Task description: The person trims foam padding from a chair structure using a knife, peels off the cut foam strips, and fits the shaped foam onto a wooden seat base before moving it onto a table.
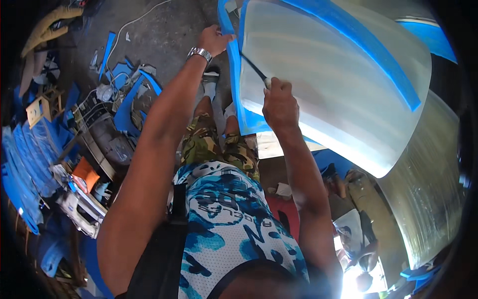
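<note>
My right hand [281, 105] is closed around the pale handle of a long, thin, dark-bladed knife [255, 67]. Its blade slants up and left, with the tip at the left edge of a large pale curved panel [318, 74]. Blue foam sheet [236, 94] shows along that edge, under the panel. At the upper left of the panel, my left hand [215, 41] grips the blue foam's narrow edge strip, fingers bent around it. A separate blue foam strip [368, 47] lies curved across the panel's top.
Blue foam offcuts [130, 102] and a white cable [134, 21] lie on the grey floor to the left. Plastic-wrapped blue pieces [27, 159] are stacked at far left, near an orange object [85, 174]. Another film-covered curved panel [428, 184] stands at right.
</note>
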Demonstrator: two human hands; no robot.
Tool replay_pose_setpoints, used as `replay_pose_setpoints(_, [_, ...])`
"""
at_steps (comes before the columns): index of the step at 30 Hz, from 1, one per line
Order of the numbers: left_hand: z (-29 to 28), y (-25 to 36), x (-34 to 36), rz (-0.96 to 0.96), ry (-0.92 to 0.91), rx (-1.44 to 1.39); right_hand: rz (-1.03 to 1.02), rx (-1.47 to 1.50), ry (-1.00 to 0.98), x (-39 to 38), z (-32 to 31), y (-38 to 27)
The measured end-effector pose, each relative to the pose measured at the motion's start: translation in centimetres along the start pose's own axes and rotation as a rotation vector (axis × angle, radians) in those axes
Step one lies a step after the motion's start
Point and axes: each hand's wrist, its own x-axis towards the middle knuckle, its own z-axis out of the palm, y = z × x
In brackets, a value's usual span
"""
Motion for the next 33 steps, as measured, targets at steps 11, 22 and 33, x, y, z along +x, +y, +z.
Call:
replay_pose_setpoints(11, [-2.2,-1.9,1.6,0.156,0.093,0.101,-0.106,-0.258,-0.150,1.9,1.7,-1.6])
replay_pose_setpoints(22, [-0.8,1.4,0.0,0.274,0.201,0.224,-0.225,-0.447,0.031,4.5,4.3,-1.4])
replay_pose_setpoints(33, [-1.7,2.0,-0.1,0.202,0.190,0.214,-0.419,-0.491,0.243,5.6,6.0,-1.0])
